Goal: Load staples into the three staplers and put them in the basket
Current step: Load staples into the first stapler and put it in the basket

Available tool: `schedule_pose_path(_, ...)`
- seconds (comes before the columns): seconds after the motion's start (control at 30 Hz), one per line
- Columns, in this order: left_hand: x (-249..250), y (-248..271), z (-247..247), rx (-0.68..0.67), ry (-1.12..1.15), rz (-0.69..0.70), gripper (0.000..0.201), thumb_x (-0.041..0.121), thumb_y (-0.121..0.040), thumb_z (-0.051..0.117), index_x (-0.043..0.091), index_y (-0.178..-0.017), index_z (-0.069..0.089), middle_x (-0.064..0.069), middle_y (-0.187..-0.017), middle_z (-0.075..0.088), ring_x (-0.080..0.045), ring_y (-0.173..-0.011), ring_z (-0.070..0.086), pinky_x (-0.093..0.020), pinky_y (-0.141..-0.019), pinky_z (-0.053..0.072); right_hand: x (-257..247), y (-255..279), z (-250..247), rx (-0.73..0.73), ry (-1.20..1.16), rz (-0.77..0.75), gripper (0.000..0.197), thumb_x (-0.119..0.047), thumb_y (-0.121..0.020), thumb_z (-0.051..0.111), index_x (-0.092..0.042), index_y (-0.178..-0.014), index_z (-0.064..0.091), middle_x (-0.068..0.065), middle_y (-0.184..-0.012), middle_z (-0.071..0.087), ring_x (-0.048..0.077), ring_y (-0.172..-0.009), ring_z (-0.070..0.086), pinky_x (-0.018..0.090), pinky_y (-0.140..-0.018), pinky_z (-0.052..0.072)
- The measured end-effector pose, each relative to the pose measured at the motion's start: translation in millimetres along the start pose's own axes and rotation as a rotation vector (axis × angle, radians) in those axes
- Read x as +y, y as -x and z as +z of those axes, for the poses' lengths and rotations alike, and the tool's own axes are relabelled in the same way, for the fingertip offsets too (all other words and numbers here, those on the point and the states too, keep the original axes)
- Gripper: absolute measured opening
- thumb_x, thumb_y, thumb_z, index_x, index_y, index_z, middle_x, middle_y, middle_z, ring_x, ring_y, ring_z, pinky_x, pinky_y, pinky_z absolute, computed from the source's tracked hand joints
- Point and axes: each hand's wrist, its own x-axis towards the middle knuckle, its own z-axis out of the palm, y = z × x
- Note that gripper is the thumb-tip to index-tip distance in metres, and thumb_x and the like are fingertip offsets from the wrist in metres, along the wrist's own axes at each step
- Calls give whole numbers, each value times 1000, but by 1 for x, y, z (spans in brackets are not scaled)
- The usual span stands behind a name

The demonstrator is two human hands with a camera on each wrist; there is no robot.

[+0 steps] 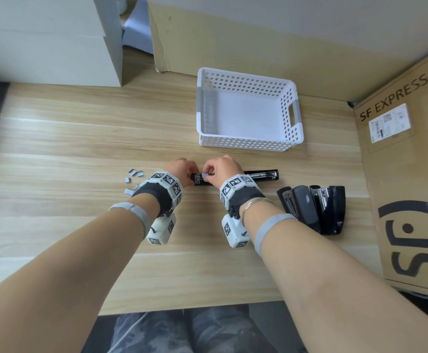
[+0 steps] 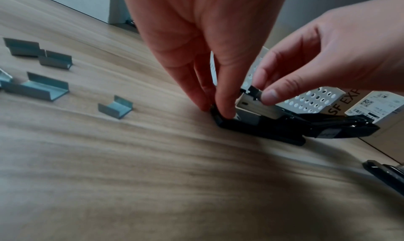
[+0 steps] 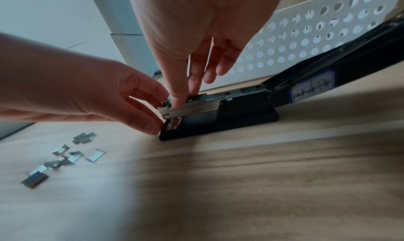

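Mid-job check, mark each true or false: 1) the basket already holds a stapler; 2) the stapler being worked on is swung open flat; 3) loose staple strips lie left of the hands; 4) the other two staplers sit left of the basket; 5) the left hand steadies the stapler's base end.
1) False: the white basket holds nothing.
2) True: the open stapler lies unfolded on the table.
3) True: staple strips lie left of the left hand.
4) False: the two other staplers lie right of the right hand, nearer than the basket.
5) True: its fingers press the base end.
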Motion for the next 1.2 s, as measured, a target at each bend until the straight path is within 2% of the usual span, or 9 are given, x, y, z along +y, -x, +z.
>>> schedule_pose_path(0.1, 1, -2, 4, 7, -22, -17, 37, 9, -77, 67, 11, -114, 60, -13, -118, 59, -29, -107, 59, -35, -92, 48, 0, -1, 2, 12, -3, -5, 11, -25, -83, 69, -21, -92, 72, 3, -99, 69, 15, -105, 55, 21, -76, 39)
schedule_pose_path(0.23, 1, -5, 6, 13, -35, -21, 36, 8, -78, 65, 10, -114, 60, -15, -118, 57, -31, -108, 57, -35, -91, 45, -1, -1, 3, -5, 33, -42, 10, -24, -84, 67, -17, -89, 72, 1, -94, 72, 19, -103, 58, 27, -90, 43)
schedule_pose_path(0.4, 1, -6, 5, 18, -29, 9, 37, 6, -78, 64, 9, -114, 60, -16, -116, 58, -30, -108, 56, -33, -91, 43, -3, 0, 1, -7, 59, -7, 11, -24, -83, 68, -19, -91, 73, 2, -98, 72, 20, -95, 64, 24, -74, 46)
schedule_pose_path(0.5, 1, -6, 5, 15, -32, 5, 36, 6, -78, 64, 9, -114, 60, -15, -116, 58, -29, -108, 56, -33, -91, 44, -3, 0, -2, -14, 36, 15, 11, -26, -83, 68, -19, -91, 74, 0, -97, 73, 19, -93, 67, 26, -77, 52)
schedule_pose_path(0.7, 2, -5, 4, 20, -38, -1, 35, 6, -78, 64, 9, -113, 60, -14, -116, 59, -30, -107, 57, -33, -90, 45, -6, -3, -6, -82, 70, 30, 11, -22, -84, 70, -19, -94, 72, 1, -102, 71, 20, -96, 65, 28, -80, 53)
schedule_pose_path(0.83, 1, -5, 5, 15, -34, -3, 37, 7, -78, 65, 11, -114, 60, -14, -117, 59, -29, -107, 58, -34, -91, 45, -6, -5, -7, -108, 22, 55, 16, -25, -81, 73, -19, -96, 73, 1, -101, 72, 19, -97, 65, 26, -78, 50)
schedule_pose_path(0.97, 1, -6, 5, 10, -39, -4, 37, 6, -79, 65, 11, -115, 59, -12, -117, 58, -28, -107, 58, -33, -91, 46, -5, -7, -7, -104, -15, 69, 13, -23, -88, 64, -16, -94, 74, 4, -101, 73, 21, -96, 66, 25, -75, 48)
schedule_pose_path(1.03, 1, -6, 5, 12, -45, -6, 37, 6, -80, 64, 11, -116, 59, -12, -118, 58, -28, -107, 57, -32, -90, 46, -5, -8, -5, -93, -4, 76, 11, -23, -88, 65, -16, -90, 73, 3, -99, 73, 21, -94, 66, 24, -72, 47)
schedule_pose_path(1.2, 2, -5, 5, 8, -38, -11, 36, 5, -79, 62, 12, -115, 59, -12, -117, 57, -28, -106, 57, -32, -89, 46, 5, -5, -16, -92, 51, 111, 9, -21, -88, 63, -16, -89, 71, 4, -97, 72, 22, -89, 67, 28, -74, 53)
